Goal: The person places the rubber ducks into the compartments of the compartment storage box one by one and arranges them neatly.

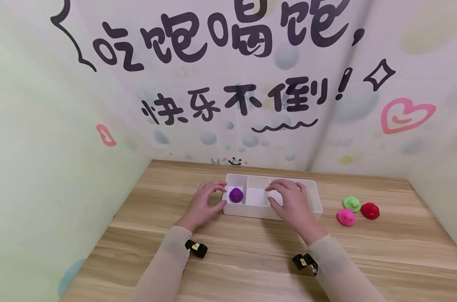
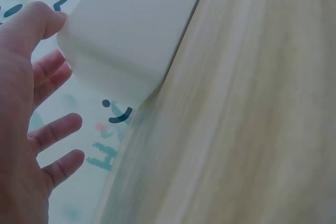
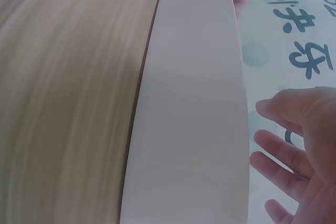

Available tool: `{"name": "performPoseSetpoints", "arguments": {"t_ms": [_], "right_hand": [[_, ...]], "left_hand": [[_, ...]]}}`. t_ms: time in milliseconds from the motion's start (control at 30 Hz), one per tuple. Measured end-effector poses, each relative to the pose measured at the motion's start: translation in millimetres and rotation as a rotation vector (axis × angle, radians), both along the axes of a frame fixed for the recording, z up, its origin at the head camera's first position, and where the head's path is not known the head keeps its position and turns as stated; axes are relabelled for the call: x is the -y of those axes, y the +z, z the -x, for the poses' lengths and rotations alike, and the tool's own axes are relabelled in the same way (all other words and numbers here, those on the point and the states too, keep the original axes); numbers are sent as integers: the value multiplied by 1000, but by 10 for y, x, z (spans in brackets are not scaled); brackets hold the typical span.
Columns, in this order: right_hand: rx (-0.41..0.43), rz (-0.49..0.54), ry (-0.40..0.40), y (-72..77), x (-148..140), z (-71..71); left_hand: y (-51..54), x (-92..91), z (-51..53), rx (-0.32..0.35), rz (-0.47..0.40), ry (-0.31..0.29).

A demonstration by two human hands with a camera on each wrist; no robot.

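Observation:
A white divided box (image 1: 251,210) lies lengthwise on the table. Its leftmost compartment holds a small purple duck (image 1: 236,195). At the box's left end is my left hand (image 1: 203,203), thumb and fingers apart and slightly bent, the thumb tip touching the box edge in the left wrist view. My right hand (image 1: 292,205) hovers over the right half of the box, holding nothing, its thumb and fingers spread apart. It covers part of the compartments there. The right wrist view shows the box's long front wall (image 3: 189,103) beside the right fingers.
Right of the box sit a green duck (image 1: 351,204), a pink duck (image 1: 346,217) and a red duck (image 1: 370,211), close together. The wood-grain table (image 1: 243,260) meets a printed wall sheet (image 1: 198,142) behind the box. Both wrists wear black straps.

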State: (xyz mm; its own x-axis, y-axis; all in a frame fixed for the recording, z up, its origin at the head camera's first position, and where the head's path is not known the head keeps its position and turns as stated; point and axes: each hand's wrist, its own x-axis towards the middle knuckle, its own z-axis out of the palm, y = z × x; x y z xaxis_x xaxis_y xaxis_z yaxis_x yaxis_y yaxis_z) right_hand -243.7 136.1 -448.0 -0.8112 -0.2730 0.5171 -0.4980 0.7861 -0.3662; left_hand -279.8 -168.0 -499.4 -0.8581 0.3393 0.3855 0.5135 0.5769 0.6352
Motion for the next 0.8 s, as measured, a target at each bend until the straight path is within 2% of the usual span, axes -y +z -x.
{"name": "performPoseSetpoints", "arguments": {"t_ms": [467,800], "right_hand": [[-27,28,-62,-21,-324,-49],[-33,35,-71,-43,-571,-127]], "left_hand": [[15,0,-2,16,9,4],[23,7,-17,16,1,-4]]}}
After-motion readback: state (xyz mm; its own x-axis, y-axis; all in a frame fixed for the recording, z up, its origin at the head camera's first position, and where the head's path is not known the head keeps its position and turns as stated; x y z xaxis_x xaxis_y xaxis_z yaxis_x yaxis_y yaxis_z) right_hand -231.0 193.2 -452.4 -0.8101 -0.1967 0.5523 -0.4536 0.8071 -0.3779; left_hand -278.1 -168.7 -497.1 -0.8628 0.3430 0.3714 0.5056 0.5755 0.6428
